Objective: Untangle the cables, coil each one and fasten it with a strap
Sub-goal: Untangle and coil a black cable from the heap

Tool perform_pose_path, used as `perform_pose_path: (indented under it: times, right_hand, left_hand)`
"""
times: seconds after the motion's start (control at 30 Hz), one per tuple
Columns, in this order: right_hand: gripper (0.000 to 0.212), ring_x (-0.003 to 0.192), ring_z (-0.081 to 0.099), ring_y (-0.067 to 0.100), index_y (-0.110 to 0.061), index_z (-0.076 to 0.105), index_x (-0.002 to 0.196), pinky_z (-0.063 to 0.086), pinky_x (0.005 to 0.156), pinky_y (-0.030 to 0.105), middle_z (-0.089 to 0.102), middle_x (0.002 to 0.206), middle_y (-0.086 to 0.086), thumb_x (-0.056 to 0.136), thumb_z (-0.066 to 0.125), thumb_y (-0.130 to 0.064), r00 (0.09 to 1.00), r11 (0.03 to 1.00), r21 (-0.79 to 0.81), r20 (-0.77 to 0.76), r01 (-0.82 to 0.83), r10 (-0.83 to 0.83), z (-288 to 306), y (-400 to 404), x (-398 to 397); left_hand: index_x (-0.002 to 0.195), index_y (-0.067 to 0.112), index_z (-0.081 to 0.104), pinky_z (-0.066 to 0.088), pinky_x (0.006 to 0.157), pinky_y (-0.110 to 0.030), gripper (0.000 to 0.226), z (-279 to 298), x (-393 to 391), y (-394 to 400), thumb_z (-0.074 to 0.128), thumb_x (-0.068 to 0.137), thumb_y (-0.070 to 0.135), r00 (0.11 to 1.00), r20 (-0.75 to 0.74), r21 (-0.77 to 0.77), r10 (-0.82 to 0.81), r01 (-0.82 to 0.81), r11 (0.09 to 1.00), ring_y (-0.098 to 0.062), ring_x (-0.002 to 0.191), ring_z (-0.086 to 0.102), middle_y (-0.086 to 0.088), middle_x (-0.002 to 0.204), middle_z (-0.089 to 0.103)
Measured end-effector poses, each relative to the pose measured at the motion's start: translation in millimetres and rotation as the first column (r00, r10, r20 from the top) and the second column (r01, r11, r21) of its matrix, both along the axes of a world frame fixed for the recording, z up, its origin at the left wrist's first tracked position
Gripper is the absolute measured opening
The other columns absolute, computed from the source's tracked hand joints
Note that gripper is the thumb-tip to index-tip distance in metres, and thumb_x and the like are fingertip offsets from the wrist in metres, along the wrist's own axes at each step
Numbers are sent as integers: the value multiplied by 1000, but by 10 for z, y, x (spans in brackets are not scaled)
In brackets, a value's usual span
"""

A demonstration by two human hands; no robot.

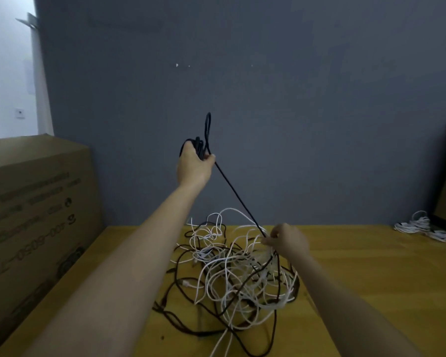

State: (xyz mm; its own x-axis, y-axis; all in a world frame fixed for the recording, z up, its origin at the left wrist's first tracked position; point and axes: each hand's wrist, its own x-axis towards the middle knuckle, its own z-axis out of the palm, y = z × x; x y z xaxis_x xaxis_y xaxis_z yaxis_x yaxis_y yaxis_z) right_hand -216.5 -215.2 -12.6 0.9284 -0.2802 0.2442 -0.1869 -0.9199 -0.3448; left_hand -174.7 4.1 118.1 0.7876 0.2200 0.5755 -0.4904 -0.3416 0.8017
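1. Lying nearest on the yellow counter (371,266): tangle of white and dark cables (232,276), loops spilling toward the near edge.
2. Pinching white strands at the top right of the tangle: right hand (289,239), grip closed narrow on them, just above the pile.
3. Running taut from beside the right hand up to the left hand: black cable (238,197), clear of the counter.
4. Holding gathered loops of the black cable high above the tangle: left hand (193,164), grip wrapped around them, one loop sticking up.
5. Standing left of the counter: cardboard box (34,215).
6. Sitting at far right: white cable bundle (420,225).
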Motion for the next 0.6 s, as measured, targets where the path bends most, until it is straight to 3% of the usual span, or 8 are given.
perform_pose_path:
  times: [0.1,0.17,0.3,0.37,0.43,0.5,0.53,0.6]
  right_hand:
    - [37,51,41,21,-6,53,67,31,53,29,45,58,8,90,67,-32,998,1000,7,-56,15,-15,241,-22,235]
    - [35,53,38,22,-8,54,65,28,52,30,43,58,11,93,64,-28,988,992,128,151,-14,-5,562,-25,406]
    - [25,54,37,8,-15,54,73,24,53,23,45,72,6,97,56,-22,603,869,363,791,-335,-98,1171,92,527]
    - [14,62,43,12,-16,61,98,29,58,24,50,86,5,100,48,-16,693,898,339,719,-281,-54,1176,70,706]
    - [17,65,45,20,-10,56,111,37,62,35,55,95,14,101,42,-15,978,982,171,203,-86,50,961,-55,902]
    - [44,91,54,30,-8,36,141,46,75,41,47,130,21,99,46,-17,986,999,32,-166,6,0,768,-133,936]
    - [53,110,51,35,-10,28,147,46,82,42,37,142,19,98,48,-14,990,999,42,-137,-6,11,719,-79,861]
    - [49,121,46,34,-11,38,143,44,88,41,36,142,15,95,45,-6,980,989,102,178,-104,85,632,131,673]
  left_hand:
    - [99,9,47,44,68,-34,18,9,126,21,60,91,19,999,-39,-17,12,-12,1000,-24,78,54,4,80,49]
    - [100,8,47,45,68,-36,17,95,221,78,58,91,17,998,-51,-2,23,-23,1000,-23,74,53,2,81,49]
    - [103,9,49,45,65,-32,18,167,340,205,60,92,16,997,-75,102,1,7,995,-20,76,53,1,84,52]
    - [104,9,49,46,69,-35,19,84,357,232,62,92,17,995,-98,114,-8,20,993,-23,82,56,-3,90,55]
    - [103,10,49,48,75,-40,19,-41,355,232,63,91,18,992,-126,128,-14,30,991,-26,86,58,-8,96,59]
    - [102,10,51,48,73,-38,20,-164,329,209,64,90,18,988,-150,131,-43,64,989,-23,84,58,-7,97,60]
    - [103,9,52,47,71,-35,21,-227,307,189,65,90,19,985,-163,138,-63,86,987,-21,83,58,-6,95,60]
    - [104,8,53,44,70,-32,24,-328,247,127,67,89,20,977,-186,159,-101,131,979,-20,82,58,-2,91,59]
